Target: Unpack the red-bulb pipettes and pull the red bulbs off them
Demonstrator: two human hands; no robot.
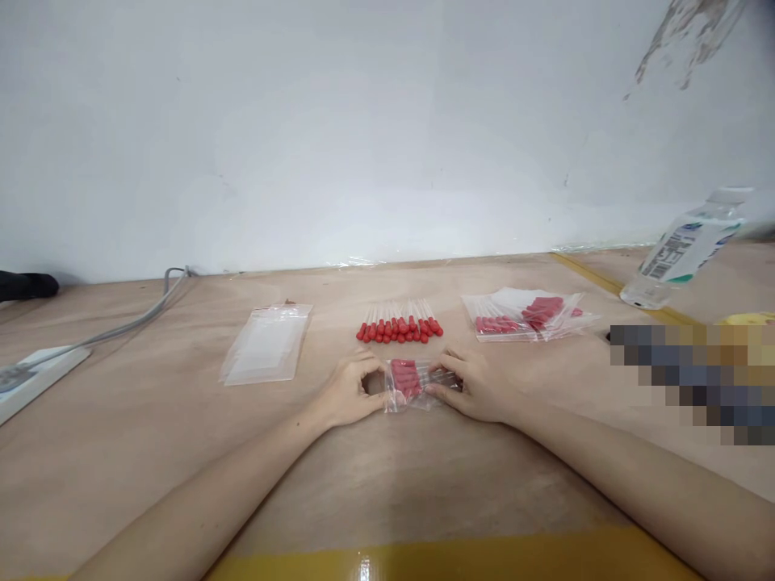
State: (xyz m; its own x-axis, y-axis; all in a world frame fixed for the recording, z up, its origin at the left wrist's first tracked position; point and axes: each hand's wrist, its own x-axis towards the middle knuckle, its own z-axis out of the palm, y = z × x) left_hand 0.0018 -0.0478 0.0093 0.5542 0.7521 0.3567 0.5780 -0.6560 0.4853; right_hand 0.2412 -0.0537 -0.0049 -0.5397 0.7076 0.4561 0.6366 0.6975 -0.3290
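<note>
And here's the left hand (357, 391), thumb and fingers clasping the red end of a clear plastic bag (413, 404) on the table (339, 492); the right hand (478, 387) pinches its other end. Inside, red-tipped sticks (404, 376) lie sideways! Just beyond, a loose row of red-tipped sticks (400, 328), tips facing the person. Flat bags (266, 345) lie to the left, filled bags (526, 315) to the right, a plastic bottle (681, 250) farther out beyond those!
</note>
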